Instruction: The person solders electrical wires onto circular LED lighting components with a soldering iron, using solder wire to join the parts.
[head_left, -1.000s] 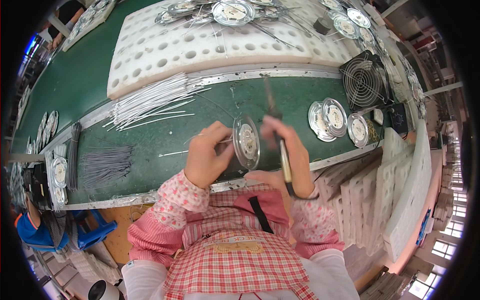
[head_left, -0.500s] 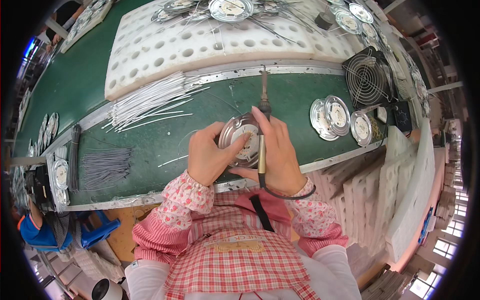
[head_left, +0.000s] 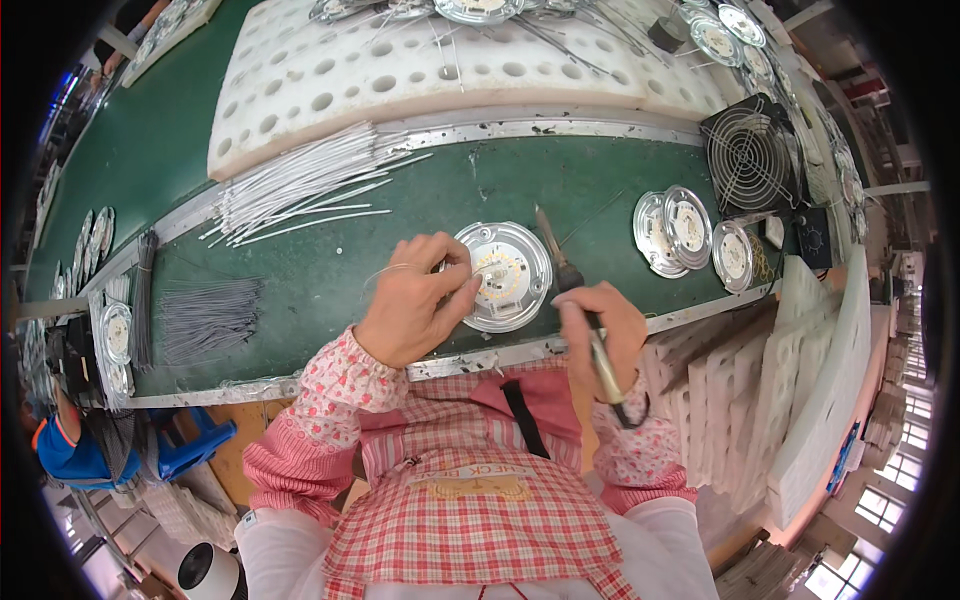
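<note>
A round silver lamp module with a pale circuit board at its centre lies flat on the green bench in front of me. My left hand reaches over its left edge, thumb and forefinger pinched together near the board. A thin wire loops out from behind these fingers; its end at the board is hard to make out. To the right of the module, my right hand is closed round a soldering iron. The iron's tip points up and away, apart from the module.
White wires lie in a heap at the left, with short grey wires nearer me. Several finished-looking discs rest at the right beside a black fan. A holed white foam block spans the back; foam sheets stand at right.
The lamp module has gone from being held in both hands to lying on the bench. My right hand has moved right with the soldering iron, while my left fingers have shifted onto the module's left side.
</note>
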